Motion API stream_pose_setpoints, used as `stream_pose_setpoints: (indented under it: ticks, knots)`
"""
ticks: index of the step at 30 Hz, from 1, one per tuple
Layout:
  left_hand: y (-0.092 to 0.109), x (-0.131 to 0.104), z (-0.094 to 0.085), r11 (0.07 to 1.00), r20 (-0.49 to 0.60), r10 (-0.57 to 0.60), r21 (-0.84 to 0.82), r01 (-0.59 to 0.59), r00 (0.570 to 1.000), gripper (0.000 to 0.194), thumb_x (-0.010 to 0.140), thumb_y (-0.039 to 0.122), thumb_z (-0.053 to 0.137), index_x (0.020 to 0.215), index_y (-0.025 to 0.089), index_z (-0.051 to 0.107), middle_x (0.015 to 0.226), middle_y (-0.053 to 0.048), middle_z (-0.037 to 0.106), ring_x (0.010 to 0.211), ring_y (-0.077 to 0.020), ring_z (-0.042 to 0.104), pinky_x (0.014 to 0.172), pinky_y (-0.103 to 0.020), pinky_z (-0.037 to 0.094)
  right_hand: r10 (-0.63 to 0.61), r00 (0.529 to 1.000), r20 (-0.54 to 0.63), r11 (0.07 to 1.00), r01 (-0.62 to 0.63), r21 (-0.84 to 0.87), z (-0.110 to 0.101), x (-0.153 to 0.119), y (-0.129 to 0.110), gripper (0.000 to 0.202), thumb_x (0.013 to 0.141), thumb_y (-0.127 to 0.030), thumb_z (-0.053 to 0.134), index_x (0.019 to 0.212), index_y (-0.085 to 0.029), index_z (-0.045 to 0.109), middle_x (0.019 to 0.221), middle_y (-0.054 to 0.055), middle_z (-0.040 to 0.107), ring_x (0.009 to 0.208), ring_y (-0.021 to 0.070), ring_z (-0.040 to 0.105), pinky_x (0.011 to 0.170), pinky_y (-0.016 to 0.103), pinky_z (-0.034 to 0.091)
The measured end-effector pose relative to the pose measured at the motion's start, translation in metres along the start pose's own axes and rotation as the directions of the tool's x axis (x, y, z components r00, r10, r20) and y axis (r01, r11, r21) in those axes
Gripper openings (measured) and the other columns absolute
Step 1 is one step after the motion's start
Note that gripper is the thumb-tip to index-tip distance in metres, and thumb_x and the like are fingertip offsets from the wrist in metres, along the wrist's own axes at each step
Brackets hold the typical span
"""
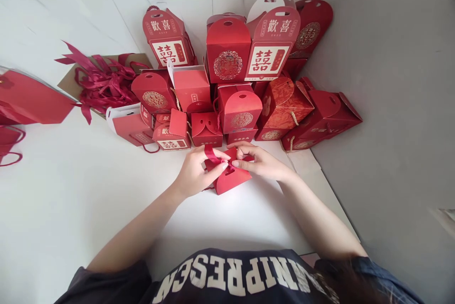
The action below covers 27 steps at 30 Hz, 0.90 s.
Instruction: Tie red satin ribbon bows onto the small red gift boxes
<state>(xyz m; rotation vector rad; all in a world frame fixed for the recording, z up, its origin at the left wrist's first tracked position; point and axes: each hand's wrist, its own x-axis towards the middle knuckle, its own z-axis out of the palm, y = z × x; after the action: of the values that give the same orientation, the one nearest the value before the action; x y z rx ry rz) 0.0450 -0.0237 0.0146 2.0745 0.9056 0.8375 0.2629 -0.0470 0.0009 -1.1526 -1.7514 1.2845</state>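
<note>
Well to the left of the small red box [233, 182], an open carton [67, 80] holds heaped crimson ribbons [106, 84]. At the box's left edge, the left hand [196, 171] has thumb and forefinger nearly closed, pinching a ribbon [212, 155]. The box itself sits on the white table [213, 223]. At its right, the right hand [263, 163] bends thumb and forefinger close together by the gathered ribbon; whether they grip it, I cannot tell. Behind and rightward of the box stands an orange-patterned box [284, 102].

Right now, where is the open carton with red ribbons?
In the head view, the carton sits at left near the wall, just left of the gift boxes and beyond the left hand.
</note>
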Motion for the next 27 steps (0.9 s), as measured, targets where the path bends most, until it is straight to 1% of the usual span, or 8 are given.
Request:
stream_pose_setpoints:
  ticks: [3, 5, 8, 11, 14, 17, 21, 27]
  knots:
    - [0.006, -0.007, -0.004, 0.989, -0.087, -0.129, -0.085, 0.121, 0.988, 0.015, 0.088, 0.028, 0.063, 0.092, 0.021, 0.075, 0.092, -0.003, 0.076, 0.087, -0.0188, 0.069, 0.081, -0.03, 0.055, -0.026, 0.999, -0.036, 0.998, 0.024, -0.053, 0.002, -0.005, -0.004, 0.029, 0.089, -0.036, 0.061, 0.071, -0.019, 0.047, 0.131, 0.01, 0.055, 0.122, 0.0231, 0.052, 0.1, 0.039, 0.039]
    - [0.008, -0.012, -0.006, 0.969, -0.153, -0.237, -0.105, 0.223, 0.959, 0.018, 0.087, 0.033, 0.063, 0.087, 0.02, 0.076, 0.082, -0.003, 0.075, 0.076, -0.0171, 0.069, 0.069, -0.027, 0.056, -0.041, 0.998, -0.053, 0.996, 0.037, -0.077, 0.003, -0.008, -0.006, 0.028, 0.091, -0.035, 0.059, 0.071, -0.019, 0.049, 0.131, 0.01, 0.055, 0.125, 0.0226, 0.051, 0.1, 0.038, 0.039]
    - [0.011, -0.018, -0.008, 0.927, -0.157, -0.37, -0.121, 0.354, 0.916, 0.028, 0.087, 0.037, 0.063, 0.07, 0.018, 0.071, 0.058, 0.0, 0.067, 0.051, -0.0117, 0.06, 0.046, -0.021, 0.048, -0.046, 0.996, -0.08, 0.993, 0.037, -0.109, 0.004, -0.011, -0.008, 0.026, 0.092, -0.036, 0.057, 0.072, -0.019, 0.053, 0.133, 0.01, 0.055, 0.123, 0.0216, 0.053, 0.102, 0.038, 0.038]
    - [0.01, -0.023, -0.007, 0.88, -0.162, -0.464, -0.198, 0.432, 0.871, 0.03, 0.087, 0.037, 0.064, 0.064, 0.017, 0.063, 0.057, 0.0, 0.064, 0.044, -0.0093, 0.056, 0.041, -0.019, 0.045, -0.042, 0.994, -0.098, 0.991, 0.029, -0.13, 0.006, -0.014, -0.007, 0.025, 0.092, -0.035, 0.057, 0.073, -0.019, 0.055, 0.134, 0.009, 0.054, 0.121, 0.0215, 0.054, 0.1, 0.038, 0.04]
    - [0.007, -0.03, -0.003, 0.829, -0.163, -0.53, -0.308, 0.467, 0.832, 0.026, 0.086, 0.037, 0.064, 0.069, 0.017, 0.061, 0.062, 0.0, 0.065, 0.041, -0.0088, 0.056, 0.04, -0.02, 0.048, -0.049, 0.992, -0.112, 0.989, 0.032, -0.147, 0.006, -0.017, -0.005, 0.022, 0.092, -0.033, 0.058, 0.074, -0.02, 0.056, 0.133, 0.009, 0.054, 0.121, 0.0217, 0.054, 0.099, 0.039, 0.041]
    - [0.002, -0.037, 0.004, 0.809, -0.181, -0.546, -0.369, 0.458, 0.818, 0.026, 0.086, 0.036, 0.065, 0.068, 0.017, 0.06, 0.06, 0.001, 0.064, 0.04, -0.0086, 0.056, 0.041, -0.02, 0.049, -0.06, 0.99, -0.126, 0.987, 0.041, -0.153, 0.006, -0.018, -0.002, 0.02, 0.092, -0.031, 0.057, 0.075, -0.02, 0.057, 0.133, 0.009, 0.054, 0.12, 0.0221, 0.054, 0.1, 0.04, 0.041]
    - [-0.003, -0.04, 0.011, 0.795, -0.21, -0.562, -0.404, 0.452, 0.8, 0.028, 0.086, 0.034, 0.064, 0.065, 0.016, 0.059, 0.056, 0.001, 0.062, 0.041, -0.009, 0.057, 0.041, -0.019, 0.049, -0.052, 0.988, -0.145, 0.989, 0.03, -0.146, 0.005, -0.019, -0.001, 0.02, 0.092, -0.03, 0.057, 0.074, -0.02, 0.058, 0.132, 0.009, 0.055, 0.12, 0.0225, 0.055, 0.1, 0.041, 0.041]
    - [-0.01, -0.047, 0.013, 0.787, -0.238, -0.583, -0.402, 0.468, 0.777, 0.024, 0.085, 0.027, 0.062, 0.063, 0.017, 0.058, 0.053, 0.002, 0.059, 0.042, -0.0092, 0.056, 0.044, -0.02, 0.05, -0.02, 0.985, -0.173, 0.992, -0.003, -0.129, 0.003, -0.019, 0.002, 0.022, 0.091, -0.027, 0.057, 0.071, -0.02, 0.056, 0.131, 0.008, 0.055, 0.124, 0.0229, 0.052, 0.102, 0.042, 0.039]
